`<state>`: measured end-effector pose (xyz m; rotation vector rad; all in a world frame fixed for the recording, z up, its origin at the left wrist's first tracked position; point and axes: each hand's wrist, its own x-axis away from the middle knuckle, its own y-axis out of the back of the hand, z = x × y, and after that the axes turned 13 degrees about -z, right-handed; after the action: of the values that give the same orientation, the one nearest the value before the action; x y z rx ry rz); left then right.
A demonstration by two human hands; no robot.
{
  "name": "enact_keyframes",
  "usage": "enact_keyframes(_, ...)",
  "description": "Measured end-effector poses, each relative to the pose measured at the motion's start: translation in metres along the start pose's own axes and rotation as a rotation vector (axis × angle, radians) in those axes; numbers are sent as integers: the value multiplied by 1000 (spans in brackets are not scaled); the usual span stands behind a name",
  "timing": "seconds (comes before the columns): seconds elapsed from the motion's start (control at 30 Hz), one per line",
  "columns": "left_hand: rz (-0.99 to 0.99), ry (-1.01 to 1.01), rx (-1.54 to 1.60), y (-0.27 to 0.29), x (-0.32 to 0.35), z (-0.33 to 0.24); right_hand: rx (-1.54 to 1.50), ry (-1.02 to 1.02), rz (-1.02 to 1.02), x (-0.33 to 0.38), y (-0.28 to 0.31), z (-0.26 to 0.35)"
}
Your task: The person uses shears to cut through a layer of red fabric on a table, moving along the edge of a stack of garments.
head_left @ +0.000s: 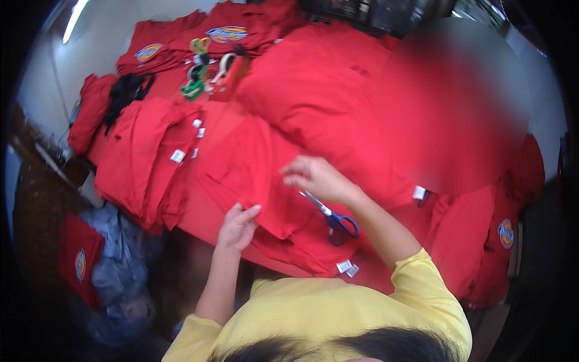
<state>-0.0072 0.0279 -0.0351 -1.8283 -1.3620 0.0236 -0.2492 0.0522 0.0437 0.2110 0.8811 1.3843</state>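
Note:
A red garment piece (pixel 253 169) lies spread on the table in front of me. My left hand (pixel 238 226) pinches its near edge, fingers closed on the cloth. My right hand (pixel 316 179) rests on the same piece a little farther right, fingers curled and pressing the fabric. Blue-handled scissors (pixel 335 220) lie on the red cloth just under my right wrist, not held. Small white tags (pixel 347 267) sit on the cloth near my yellow sleeve.
Stacks of folded red garments (pixel 139 163) fill the left and far table, some with oval badges (pixel 226 33). Tape rolls and green-handled tools (pixel 199 72) lie at the back, beside black cloth (pixel 123 90). More red pieces (pixel 482 241) hang right. Blue fabric (pixel 114 265) lies on the floor left.

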Motion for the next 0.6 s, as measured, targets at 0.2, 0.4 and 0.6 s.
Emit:
enact_keyframes(0.2, 68, 40, -41, 22, -12, -16, -649, -421, 4, -208, -105, -23)
enact_keyframes(0.4, 178, 233, -185, 43, -37, -22, -228, -695, -711, -334, -205, -92)
enact_keyframes(0.6, 375, 218, -331, 62, -68, -29, -120, -967, -949, -380, -258, -95)
